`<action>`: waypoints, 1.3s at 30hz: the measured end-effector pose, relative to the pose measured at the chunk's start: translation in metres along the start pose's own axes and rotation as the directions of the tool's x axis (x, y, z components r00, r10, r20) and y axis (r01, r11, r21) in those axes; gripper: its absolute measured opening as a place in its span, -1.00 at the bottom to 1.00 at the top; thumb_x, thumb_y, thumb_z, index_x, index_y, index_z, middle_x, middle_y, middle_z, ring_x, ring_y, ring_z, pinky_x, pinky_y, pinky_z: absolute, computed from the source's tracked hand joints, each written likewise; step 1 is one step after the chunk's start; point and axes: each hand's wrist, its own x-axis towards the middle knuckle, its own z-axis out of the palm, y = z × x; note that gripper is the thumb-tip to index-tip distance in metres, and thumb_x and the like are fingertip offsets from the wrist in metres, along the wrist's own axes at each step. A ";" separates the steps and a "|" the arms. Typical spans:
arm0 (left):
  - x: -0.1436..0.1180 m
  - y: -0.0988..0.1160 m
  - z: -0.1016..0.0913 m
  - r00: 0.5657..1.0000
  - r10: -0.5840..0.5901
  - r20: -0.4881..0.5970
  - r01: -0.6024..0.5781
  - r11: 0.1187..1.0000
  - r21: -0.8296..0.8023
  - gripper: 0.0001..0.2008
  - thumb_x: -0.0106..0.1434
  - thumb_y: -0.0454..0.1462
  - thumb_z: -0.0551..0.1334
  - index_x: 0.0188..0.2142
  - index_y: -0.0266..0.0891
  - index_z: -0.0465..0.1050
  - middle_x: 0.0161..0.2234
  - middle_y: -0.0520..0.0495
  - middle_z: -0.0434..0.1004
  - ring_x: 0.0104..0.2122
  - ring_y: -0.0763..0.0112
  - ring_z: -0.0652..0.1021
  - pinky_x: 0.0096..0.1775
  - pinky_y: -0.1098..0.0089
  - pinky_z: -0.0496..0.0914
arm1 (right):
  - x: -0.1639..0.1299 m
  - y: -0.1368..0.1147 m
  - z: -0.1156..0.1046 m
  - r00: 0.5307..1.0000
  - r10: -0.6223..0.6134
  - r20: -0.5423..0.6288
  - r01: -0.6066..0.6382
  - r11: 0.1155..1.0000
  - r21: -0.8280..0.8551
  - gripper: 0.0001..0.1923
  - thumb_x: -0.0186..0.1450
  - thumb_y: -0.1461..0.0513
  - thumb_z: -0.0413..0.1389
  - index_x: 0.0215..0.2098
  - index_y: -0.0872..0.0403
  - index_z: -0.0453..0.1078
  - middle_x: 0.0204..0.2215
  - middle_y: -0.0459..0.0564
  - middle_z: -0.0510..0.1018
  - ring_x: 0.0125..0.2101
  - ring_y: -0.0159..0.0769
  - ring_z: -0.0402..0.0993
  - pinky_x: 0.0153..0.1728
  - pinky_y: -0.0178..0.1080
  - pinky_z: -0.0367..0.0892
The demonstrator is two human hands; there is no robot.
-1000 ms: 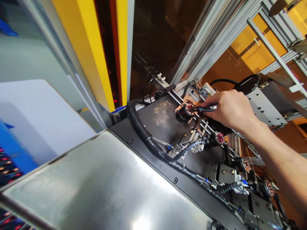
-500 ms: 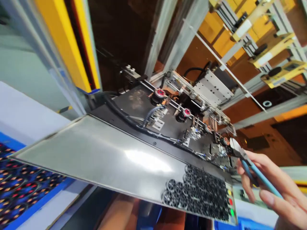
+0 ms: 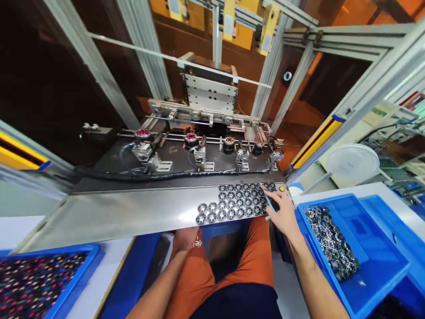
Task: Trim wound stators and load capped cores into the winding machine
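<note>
My right hand [image 3: 282,213] is closed round blue-handled cutting pliers [image 3: 268,202]. The pliers' tip is over the right end of a metal ledge [image 3: 133,212], above rows of round black parts [image 3: 230,204] with silvery star-like centres. My left hand [image 3: 185,238] rests on my left knee, below the ledge's front edge; its fingers are mostly hidden. Behind the ledge, a machine fixture holds several round coil parts, among them a red one [image 3: 191,137] and a copper-coloured one [image 3: 229,141].
A blue bin [image 3: 368,226] at right holds a heap of metal-and-black round parts. At lower left, another blue bin [image 3: 94,257] contains coil parts. Yellow posts [image 3: 318,139] and aluminium frame bars [image 3: 142,44] surround the machine. A white round disc [image 3: 353,160] is at right.
The view has swung right and levelled. My right hand has lowered the pliers from beside the fixture's right end to over the black parts. My left hand is visible now.
</note>
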 end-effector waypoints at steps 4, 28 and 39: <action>-0.051 -0.019 0.020 0.990 -0.086 0.109 0.091 0.995 -0.043 -0.61 0.63 0.03 0.38 -0.03 -0.28 0.67 -0.11 -0.09 0.76 -0.12 0.21 0.76 0.03 0.12 0.71 | 0.004 0.002 0.026 0.998 0.025 -0.059 -0.028 0.999 -0.044 -0.44 0.47 0.22 0.24 0.41 -0.15 0.66 0.25 0.20 0.57 0.27 0.15 0.54 0.38 0.23 0.49; 0.073 0.265 -0.259 0.850 0.519 -0.088 -0.452 0.804 0.386 -0.42 0.46 0.08 0.38 0.41 0.08 0.55 0.07 0.06 0.84 -0.02 0.13 0.77 0.03 0.17 0.59 | 0.330 -0.026 -0.027 0.921 0.016 0.389 0.194 0.847 -0.495 -0.63 0.63 0.05 0.36 0.28 0.05 0.60 0.27 0.15 0.66 0.18 -0.01 0.68 0.23 0.14 0.66; 0.245 0.303 -0.169 0.864 0.485 0.134 -0.435 0.586 0.683 -0.49 0.44 0.07 0.54 0.18 -0.20 0.70 0.22 -0.26 0.70 0.34 -0.10 0.59 0.43 -0.19 0.39 | 0.363 0.009 -0.007 0.834 0.036 0.550 0.302 0.804 -0.512 -0.62 0.63 0.06 0.36 0.31 0.04 0.58 0.30 0.15 0.64 0.21 0.00 0.67 0.23 0.14 0.66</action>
